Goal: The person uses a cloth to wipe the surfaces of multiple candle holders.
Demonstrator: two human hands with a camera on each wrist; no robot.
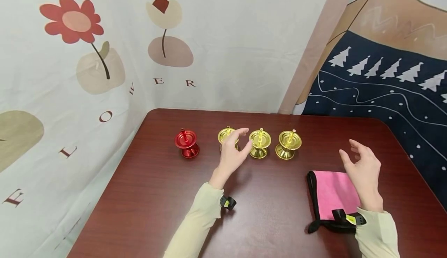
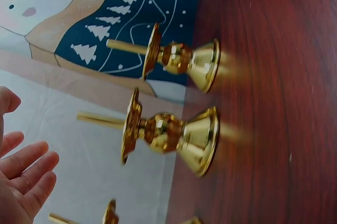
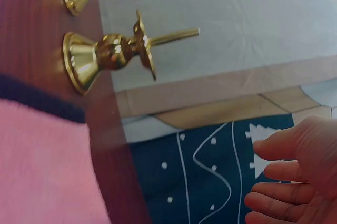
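Note:
My left hand (image 1: 230, 157) hovers over the table with thumb and fingers spread, holding nothing. It partly hides one gold candle holder (image 1: 224, 134), and its thumb overlaps the edge of a second gold candle holder (image 1: 260, 141) in the head view. To the right of these stands a third gold candle holder (image 1: 288, 144), upright like the others, with a thin tube rising from its dish. A red candle holder (image 1: 187, 143) is at the left end of the row. Above a folded pink cloth (image 1: 333, 196) with black edging, my right hand (image 1: 364, 170) is raised, fingers loosely bent and bare.
The dark red-brown table (image 1: 139, 211) has rounded back corners. Behind it hangs a pale curtain (image 1: 237, 75) with flower prints, and at the right a navy cloth (image 1: 366, 91) with white trees. Dark straps with small devices sit on both wrists.

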